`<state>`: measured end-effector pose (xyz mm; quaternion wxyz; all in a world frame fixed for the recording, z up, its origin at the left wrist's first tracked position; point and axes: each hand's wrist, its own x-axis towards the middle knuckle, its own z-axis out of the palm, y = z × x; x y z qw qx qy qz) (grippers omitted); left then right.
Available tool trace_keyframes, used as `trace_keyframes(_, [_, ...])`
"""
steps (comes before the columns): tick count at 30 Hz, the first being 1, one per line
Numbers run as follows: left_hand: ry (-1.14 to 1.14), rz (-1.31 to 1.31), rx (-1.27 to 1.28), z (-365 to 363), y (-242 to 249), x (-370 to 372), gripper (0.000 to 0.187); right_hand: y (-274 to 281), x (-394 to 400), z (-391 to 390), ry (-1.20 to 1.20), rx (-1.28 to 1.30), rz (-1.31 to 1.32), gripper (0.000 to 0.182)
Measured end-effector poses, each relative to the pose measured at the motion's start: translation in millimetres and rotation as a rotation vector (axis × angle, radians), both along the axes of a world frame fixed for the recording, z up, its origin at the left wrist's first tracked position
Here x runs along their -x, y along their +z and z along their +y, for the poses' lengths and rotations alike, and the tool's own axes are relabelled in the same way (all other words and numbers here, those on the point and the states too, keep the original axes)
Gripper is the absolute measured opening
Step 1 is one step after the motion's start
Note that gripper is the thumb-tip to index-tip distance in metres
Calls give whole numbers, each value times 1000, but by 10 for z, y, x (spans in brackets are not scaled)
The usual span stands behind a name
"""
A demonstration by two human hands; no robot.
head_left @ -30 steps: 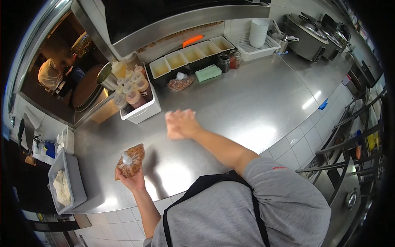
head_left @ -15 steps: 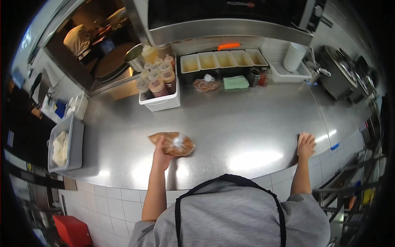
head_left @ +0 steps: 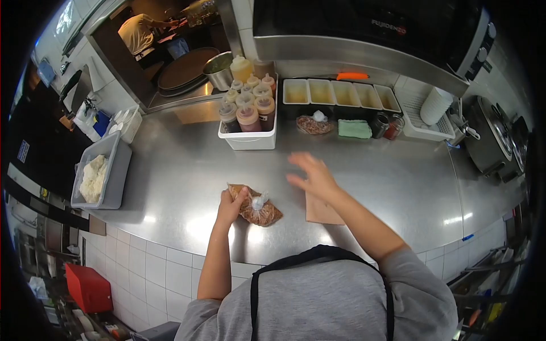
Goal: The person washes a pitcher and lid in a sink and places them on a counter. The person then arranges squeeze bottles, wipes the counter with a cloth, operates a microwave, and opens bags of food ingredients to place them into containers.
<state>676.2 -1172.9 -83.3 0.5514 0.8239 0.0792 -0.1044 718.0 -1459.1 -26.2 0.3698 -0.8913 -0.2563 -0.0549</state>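
Observation:
My left hand (head_left: 230, 206) grips a knotted clear plastic bag of brown, crumbly food (head_left: 261, 213) just above the steel counter (head_left: 187, 165). My right hand (head_left: 315, 179), slightly blurred, is raised with its fingers apart and nothing in them. Beneath my right wrist a folded pinkish-beige cloth (head_left: 319, 211) lies on the counter, partly hidden by my forearm. The cloth is to the right of the bag and does not touch it.
Behind are a white bin of squeeze bottles (head_left: 248, 141), food tubs (head_left: 321, 94), another tied bag (head_left: 314, 125), a green cloth (head_left: 354, 129) and two jars. A grey tub (head_left: 116, 176) stands left. Beyond the pass window is a person (head_left: 136, 33).
My right hand has moved left from the counter's right end, and its fingers have come off the cloth, which is now near the middle. The bag has turned in my left hand. The view has shifted.

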Motion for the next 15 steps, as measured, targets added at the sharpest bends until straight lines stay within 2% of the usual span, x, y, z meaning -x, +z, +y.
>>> trace_keyframes(1, [10, -6, 2, 9, 29, 62, 68, 284, -259, 193, 5, -106, -83, 46])
trace_keyframes(3, [302, -299, -257, -11, 122, 264, 64, 634, -725, 538, -8, -112, -173, 54])
trace_keyframes(5, [339, -351, -232, 145, -51, 367, 57, 709, -1130, 842, -9, 74, -259, 58])
trace_keyframes(6, [368, -403, -281, 207, -120, 444, 55, 750, -1230, 966, 0, 73, -262, 58])
trace_keyframes(7, [396, -456, -331, 262, -190, 509, 52, 786, -1315, 1081, -20, 193, -218, 59])
trace_keyframes(8, [459, -450, -272, 268, -217, 555, 49, 821, -1363, 1165, -41, 315, -175, 60])
trace_keyframes(11, [459, -531, -304, 235, -250, 590, 44, 841, -1412, 1241, -62, 351, -99, 65])
trace_keyframes(15, [486, -493, -394, 147, -117, 535, 41, 772, -1472, 1189, -29, 265, -114, 60])
